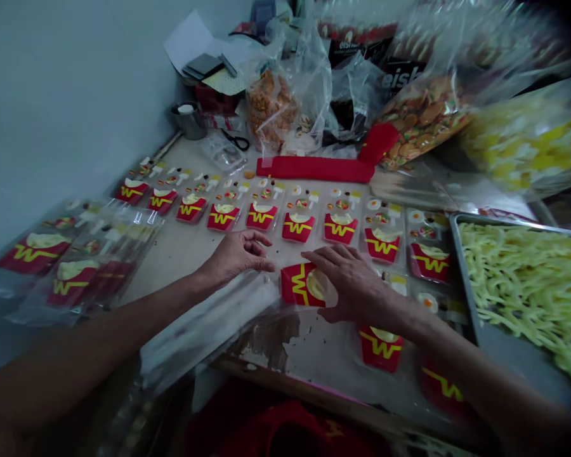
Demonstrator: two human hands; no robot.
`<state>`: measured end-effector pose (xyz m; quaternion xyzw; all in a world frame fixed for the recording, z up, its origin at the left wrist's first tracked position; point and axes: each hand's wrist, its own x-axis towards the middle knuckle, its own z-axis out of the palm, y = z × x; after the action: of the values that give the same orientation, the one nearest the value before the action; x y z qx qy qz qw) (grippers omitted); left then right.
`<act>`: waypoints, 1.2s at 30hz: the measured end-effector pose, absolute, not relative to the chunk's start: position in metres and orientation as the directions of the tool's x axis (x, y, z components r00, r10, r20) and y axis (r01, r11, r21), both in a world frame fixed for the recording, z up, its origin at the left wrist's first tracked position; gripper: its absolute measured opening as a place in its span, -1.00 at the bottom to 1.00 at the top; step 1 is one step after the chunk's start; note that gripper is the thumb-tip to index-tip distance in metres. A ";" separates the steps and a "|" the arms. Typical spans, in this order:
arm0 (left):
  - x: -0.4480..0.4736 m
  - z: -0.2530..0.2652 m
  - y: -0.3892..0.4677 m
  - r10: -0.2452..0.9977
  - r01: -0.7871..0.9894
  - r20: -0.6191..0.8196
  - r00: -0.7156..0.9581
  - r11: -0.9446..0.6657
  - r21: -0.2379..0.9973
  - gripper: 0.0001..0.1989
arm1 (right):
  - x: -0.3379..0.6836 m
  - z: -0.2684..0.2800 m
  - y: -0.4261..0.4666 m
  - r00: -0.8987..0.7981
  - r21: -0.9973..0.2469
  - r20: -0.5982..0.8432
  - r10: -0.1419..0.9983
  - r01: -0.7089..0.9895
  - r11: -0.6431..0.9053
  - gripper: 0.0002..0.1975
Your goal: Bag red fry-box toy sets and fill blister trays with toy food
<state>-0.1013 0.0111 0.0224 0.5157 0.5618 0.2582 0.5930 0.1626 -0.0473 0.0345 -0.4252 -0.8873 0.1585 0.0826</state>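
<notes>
A clear plastic bag [209, 327] lies slantwise toward the table's near edge. My left hand [238, 255] is just above its far end, fingers curved and thumb apart, with nothing visible between them. To the right, a red pack with a yellow W [297, 284] lies sideways, a cream-coloured piece in its mouth. My right hand [349, 279] rests over that pack's right part, palm down and fingers stretched out. The hand hides the rest of the pack. Whether the pack is inside the bag, I cannot tell.
Similar clear-wrapped packs [298, 227] form a row behind my hands, with overlapping ones [71, 282] at left. A metal tray [476, 330] of pale yellow strips stands at right. Farther back are a red strip [314, 169], scissors [236, 141], a metal cup [190, 124] and filled bags [271, 105].
</notes>
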 end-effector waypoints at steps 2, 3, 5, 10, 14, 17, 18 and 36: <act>-0.105 0.023 0.013 0.834 0.263 -0.474 0.281 0.408 0.874 -0.51 | 0.161 0.034 -0.044 -0.658 -0.384 -0.013 0.753 0.698 0.604 -0.04; -0.107 0.023 0.013 0.811 0.267 -0.498 0.307 0.429 0.863 -0.56 | 0.158 0.034 -0.042 -0.666 -0.384 -0.016 0.746 0.693 0.611 -0.03; -0.113 0.024 0.015 0.780 0.319 -0.514 0.356 0.416 0.852 -0.67 | 0.150 0.034 -0.041 -0.671 -0.345 -0.016 0.741 0.699 0.626 -0.02; -0.123 0.035 0.021 0.695 0.470 -0.478 0.537 0.224 0.854 -0.70 | 0.119 0.040 -0.051 -0.679 -0.201 -0.018 0.734 0.722 0.663 -0.06; -0.124 0.047 0.019 0.704 0.440 -0.351 0.618 0.061 0.896 -0.50 | 0.084 0.049 -0.062 -0.651 -0.169 -0.002 0.759 0.748 0.641 -0.11; -0.131 0.050 -0.003 0.887 0.548 -0.056 0.458 -0.232 0.804 -0.54 | 0.051 0.044 -0.071 -0.496 -0.201 -0.016 0.868 0.852 0.483 -0.10; -0.136 0.047 -0.015 0.921 0.623 0.050 0.387 -0.301 0.722 -0.57 | 0.041 0.039 -0.075 -0.440 -0.221 -0.030 0.898 0.879 0.423 -0.08; -0.129 0.017 -0.085 0.908 0.906 0.018 0.419 -0.417 -0.069 -0.84 | 0.072 -0.022 -0.143 -0.138 -0.300 0.020 0.990 0.944 0.138 -0.10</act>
<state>-0.1290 -0.0849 0.0170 0.8418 0.5387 -0.0112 -0.0340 0.0717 -0.1427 -0.0216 -0.6476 -0.7466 0.1081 0.1072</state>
